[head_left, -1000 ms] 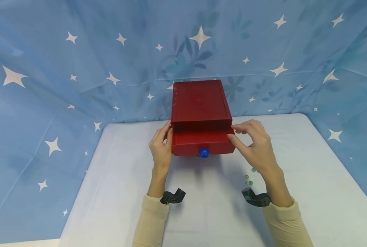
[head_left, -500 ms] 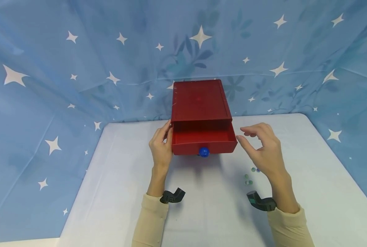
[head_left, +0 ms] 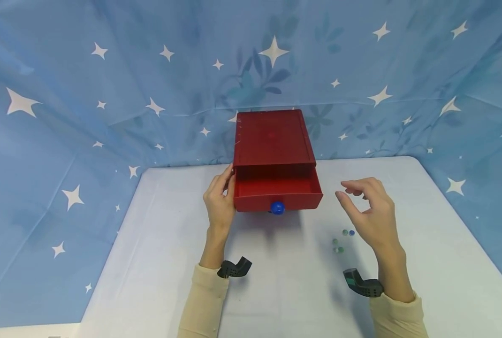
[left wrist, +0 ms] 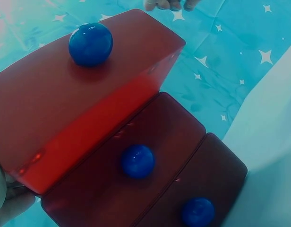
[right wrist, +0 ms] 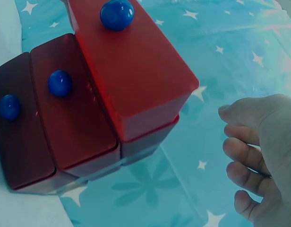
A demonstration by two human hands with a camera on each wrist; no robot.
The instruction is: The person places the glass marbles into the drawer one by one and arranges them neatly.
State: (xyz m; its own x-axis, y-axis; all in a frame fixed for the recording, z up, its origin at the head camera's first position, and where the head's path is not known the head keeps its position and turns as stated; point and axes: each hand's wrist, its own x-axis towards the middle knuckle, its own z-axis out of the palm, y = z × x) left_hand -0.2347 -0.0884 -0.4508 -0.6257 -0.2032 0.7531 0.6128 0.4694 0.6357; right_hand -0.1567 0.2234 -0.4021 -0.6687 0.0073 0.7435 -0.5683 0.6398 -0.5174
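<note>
A red drawer unit [head_left: 272, 138] stands at the back of the table, its top drawer [head_left: 255, 203] pulled out and showing a bare red inside. A blue round knob [head_left: 277, 208] sits on that drawer's front. Two lower drawers, each with a blue knob [left wrist: 138, 161], are closed in the left wrist view. My left hand [head_left: 220, 202] rests against the unit's left side, fingers and thumb touching it near the drawer's edge. To the right, my right hand [head_left: 373, 213] is in the air, apart from the drawer, its fingers loosely bent and holding nothing.
Several small green and blue marble-like pieces [head_left: 341, 249] lie on the white table [head_left: 162, 263], front right of the unit and left of the right forearm. A blue star-patterned cloth [head_left: 171, 94] hangs close behind the unit.
The top drawer's right side has come slightly further out. My right hand has left the drawer's right edge and moved right and toward me. The left hand has stayed put.
</note>
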